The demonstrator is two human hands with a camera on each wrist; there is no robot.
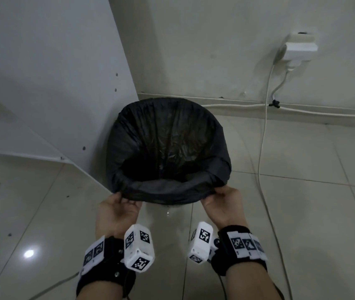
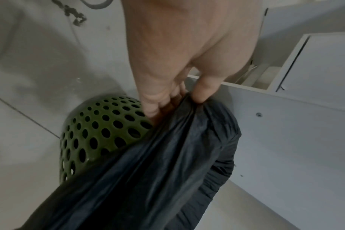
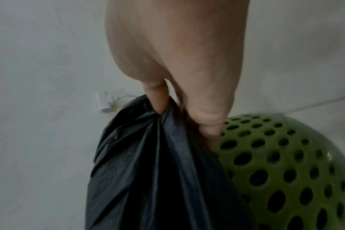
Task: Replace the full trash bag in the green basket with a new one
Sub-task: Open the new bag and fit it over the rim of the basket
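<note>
The cabinet (image 1: pixel 49 79) and wall (image 1: pixel 226 40) hem in the basket (image 2: pixel 100 133) on the floor; a cord (image 1: pixel 263 137) trails beside it. The bag (image 1: pixel 168 144) lines the basket, thin, soft and likely slippery, best taken at the rim. Left hand (image 1: pixel 118 210) and right hand (image 1: pixel 222 204) each pinch its near edge.
</note>
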